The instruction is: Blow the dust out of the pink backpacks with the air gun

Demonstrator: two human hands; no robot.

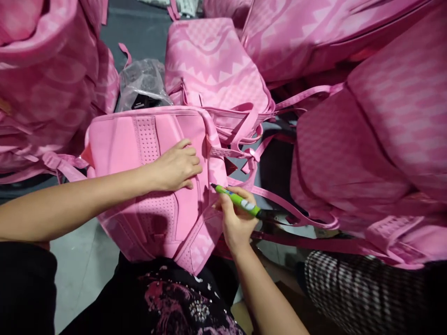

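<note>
A pink backpack (115,139) lies tilted across my lap, its padded, perforated back panel facing up. My left hand (174,167) rests on that panel, fingers curled and fingertips pressed against it near the right side. In my right hand (237,218) is a green marker pen (239,201), pinched between thumb and fingers. Its dark tip points left and meets or nearly meets the bag's side edge; I cannot tell which. A shoulder strap (197,242) hangs down below the pen. Thin pink webbing (279,197) runs off to the right behind my right hand.
Another patterned pink backpack (213,60) lies just beyond, beside a clear plastic bag (143,83) with something dark inside. More pink backpacks stand at left (45,88) and right (391,121) on a dark surface (136,28). A person's checkered clothing (352,288) shows at lower right.
</note>
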